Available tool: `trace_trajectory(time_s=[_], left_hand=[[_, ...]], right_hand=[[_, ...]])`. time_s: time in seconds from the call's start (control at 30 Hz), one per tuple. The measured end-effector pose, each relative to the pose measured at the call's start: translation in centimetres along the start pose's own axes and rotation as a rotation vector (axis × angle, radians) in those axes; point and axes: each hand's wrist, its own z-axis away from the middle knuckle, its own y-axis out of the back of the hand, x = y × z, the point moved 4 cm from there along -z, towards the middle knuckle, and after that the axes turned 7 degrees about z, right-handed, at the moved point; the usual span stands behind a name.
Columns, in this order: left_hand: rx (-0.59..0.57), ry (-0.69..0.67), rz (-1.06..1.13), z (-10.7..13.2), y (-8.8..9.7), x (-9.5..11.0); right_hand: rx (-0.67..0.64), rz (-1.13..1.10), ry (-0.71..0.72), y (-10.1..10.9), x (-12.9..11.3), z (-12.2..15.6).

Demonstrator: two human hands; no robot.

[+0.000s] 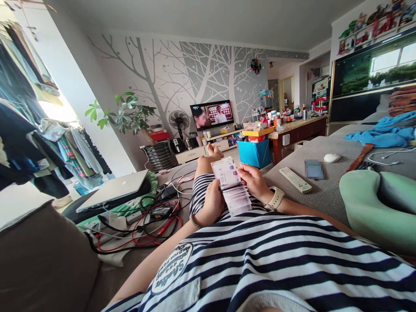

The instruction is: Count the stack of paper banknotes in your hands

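I am lying back on a grey sofa in a striped shirt. My left hand (212,201) is closed around the lower part of a stack of white and purple paper slips (231,186) held over my lap. My right hand (255,182), with a pale watch on the wrist, pinches the upper right edge of the top slip. The slips fan downward in several layers toward my belly. My bare legs stretch out beyond the hands.
A closed silver laptop (115,189) and tangled cables (146,219) lie to my left. A remote control (295,179), a white mouse (332,157) and a green cushion (373,203) are on the sofa to my right. A blue bin (255,152), a television (212,114) and a fan stand ahead.
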Motion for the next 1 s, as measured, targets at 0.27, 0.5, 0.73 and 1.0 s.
trace_trajectory(time_s=[0.27,0.5,0.73,1.0], left_hand=[[-0.041,0.076,0.109,-0.1,-0.2,-0.4],[-0.046,0.088,0.135,-0.1,-0.1,-0.5],[-0.054,0.086,0.145,-0.4,0.0,-0.6],[-0.035,0.087,0.167,-0.2,-0.5,-0.2]], right_hand=[[0.06,-0.059,-0.016,0.2,1.4,-0.6],[0.069,0.046,-0.079,0.3,2.6,-0.8],[0.067,0.072,-0.039,0.3,2.1,-0.7],[0.015,0.017,0.006,0.1,0.3,-0.2]])
